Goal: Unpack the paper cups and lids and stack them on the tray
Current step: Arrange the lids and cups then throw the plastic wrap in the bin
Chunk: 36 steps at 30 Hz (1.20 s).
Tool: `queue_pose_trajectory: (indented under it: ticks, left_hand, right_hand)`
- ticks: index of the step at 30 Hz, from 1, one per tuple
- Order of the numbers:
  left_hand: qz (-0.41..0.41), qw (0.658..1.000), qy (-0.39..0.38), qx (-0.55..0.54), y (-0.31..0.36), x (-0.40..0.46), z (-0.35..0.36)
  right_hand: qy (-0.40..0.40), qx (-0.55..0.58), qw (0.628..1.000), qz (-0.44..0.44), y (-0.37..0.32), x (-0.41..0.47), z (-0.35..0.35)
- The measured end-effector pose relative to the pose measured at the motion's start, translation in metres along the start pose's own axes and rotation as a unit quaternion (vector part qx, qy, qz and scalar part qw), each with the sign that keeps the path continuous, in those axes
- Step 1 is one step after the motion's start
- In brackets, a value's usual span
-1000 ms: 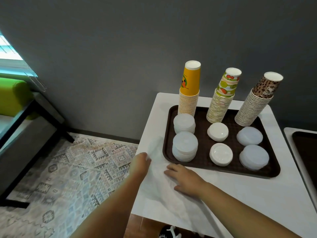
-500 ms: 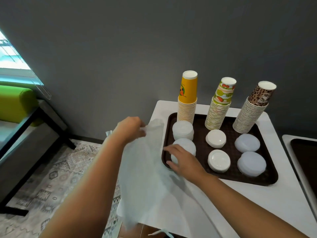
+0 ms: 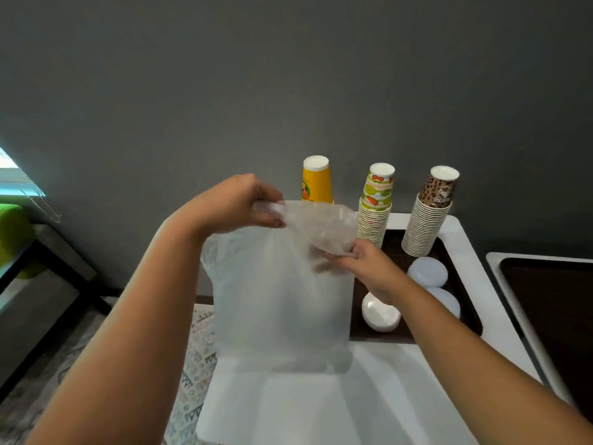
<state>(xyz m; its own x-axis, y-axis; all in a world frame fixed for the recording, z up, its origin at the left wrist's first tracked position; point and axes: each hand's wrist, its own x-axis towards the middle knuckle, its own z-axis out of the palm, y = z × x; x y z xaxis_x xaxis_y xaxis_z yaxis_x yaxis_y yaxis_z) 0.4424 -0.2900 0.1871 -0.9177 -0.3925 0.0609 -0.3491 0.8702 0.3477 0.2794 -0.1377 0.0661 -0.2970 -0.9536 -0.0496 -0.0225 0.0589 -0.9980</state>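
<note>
Far left: a bright green rounded cushion (image 3: 12,232) on a dark-framed bench (image 3: 48,277). Below it, a patterned rug (image 3: 192,364) with zigzag motifs covering the floor. Behind everything, a flat matte grey wall (image 3: 288,75).

Left of centre: left hand (image 3: 237,202) raised above the table, fingers and thumb curled, pinching the gathered top edge of a thin, translucent white plastic bag (image 3: 279,300). Bag hanging limp and flat, crinkled and glossy at its bunched top, smooth lower down, its bottom edge reaching the glossy white table (image 3: 369,396) and hiding the left part of the tray.

Centre: a stack of yellow paper cups (image 3: 317,184) standing upside down at the far edge, only the upper cup visible above the bag.

Right of centre: right hand (image 3: 362,261) gripping the crumpled upper right corner of the bag, fingers curled round the film. Beyond it, a ribbed stack of fruit-patterned cups (image 3: 375,203), inverted, on the dark brown tray (image 3: 462,303).

Further right: a leopard-print cup stack (image 3: 430,213), leaning slightly left, also on the tray. Near it, round white lids (image 3: 428,272) in low piles, smooth and domed, another pile of lids (image 3: 380,313) partly behind the right wrist.

Far right: a second dark tray (image 3: 552,309) on a neighbouring white surface.
</note>
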Motion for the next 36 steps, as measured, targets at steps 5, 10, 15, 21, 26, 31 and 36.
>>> queue_pose_trajectory:
  ticks: [5,10,15,21,26,31,36]
  left_hand:
    - [0.004,0.966,0.208,-0.156,-0.002,0.018,0.000]
    - [-0.029,0.883,0.176,-0.435,-0.015,0.036,0.024]
    - [-0.063,0.849,0.079,-0.519,-0.007,0.055,0.079]
    - [-0.109,0.785,0.155,-0.590,0.014,0.076,0.111]
    - [-0.130,0.794,0.188,-0.563,0.019,0.089,0.109]
    - [-0.133,0.796,0.212,-0.551,0.020,0.096,0.104]
    - [-0.138,0.813,0.269,-0.497,0.021,0.098,0.103]
  right_hand:
    - [0.064,0.035,0.996,-0.048,-0.023,-0.011,-0.022]
    - [0.135,0.069,0.986,-0.071,-0.043,-0.021,-0.050]
    - [0.187,0.089,0.975,-0.073,-0.048,-0.026,-0.070]
    - [0.246,0.107,0.962,-0.050,-0.039,-0.031,-0.085]
    - [0.297,0.071,0.952,-0.037,-0.025,-0.031,-0.091]
    - [0.428,0.013,0.902,-0.054,-0.017,-0.026,-0.093]
    - [0.360,-0.025,0.926,-0.111,-0.020,-0.029,-0.092]
